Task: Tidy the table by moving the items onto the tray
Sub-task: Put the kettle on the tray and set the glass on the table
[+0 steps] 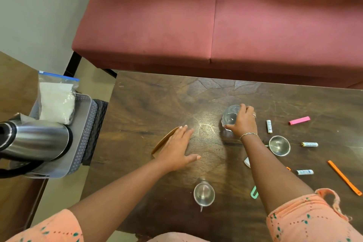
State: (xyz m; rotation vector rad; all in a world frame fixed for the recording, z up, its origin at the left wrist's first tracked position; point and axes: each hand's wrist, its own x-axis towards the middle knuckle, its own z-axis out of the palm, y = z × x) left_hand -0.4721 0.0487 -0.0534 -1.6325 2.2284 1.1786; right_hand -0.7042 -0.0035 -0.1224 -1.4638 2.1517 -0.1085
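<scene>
A clear, round glass stands near the middle of the dark wooden table, seen from above so its rim and shiny bottom show. I cannot tell if its base rests on the wood. The right hand sits at its three o'clock and grips it, with fingers curled over the far rim and the thumb against the near side. A thin bracelet circles that wrist. At the glass's eight o'clock, well apart, the left hand lies palm down with straight, spread fingers, holding nothing. Its outer edge covers a flat brown paper sleeve. At three o'clock from the glass lies a small white battery, and farther that way a pink block. At four o'clock a round steel cup stands open side up, with a second battery just beside it. A second steel cup with a short handle stands at six o'clock near the table's front edge. A long orange strip lies toward the right edge. Far off at nine o'clock, past the table's left edge, is the gray plastic tray with a patterned wall. It carries a brushed-steel kettle and a zip bag of white powder. A red cushioned sofa fills twelve o'clock.
</scene>
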